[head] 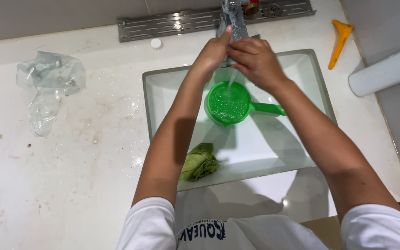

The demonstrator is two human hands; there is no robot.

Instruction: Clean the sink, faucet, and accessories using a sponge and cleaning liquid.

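Head view: your left hand (211, 52) and right hand (254, 60) press together under the tap (232, 16), rinsing over the green dipper (228, 103); next, likely rub thoroughly.

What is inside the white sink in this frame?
Inside the sink sit a green handled scoop catching tap water and a crumpled green cloth. The left hand and right hand cover the spout; the drain is not visible.

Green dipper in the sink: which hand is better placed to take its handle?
Probably the right hand: the green dipper points its handle to the right, just below that wrist. The left hand is at the tap.
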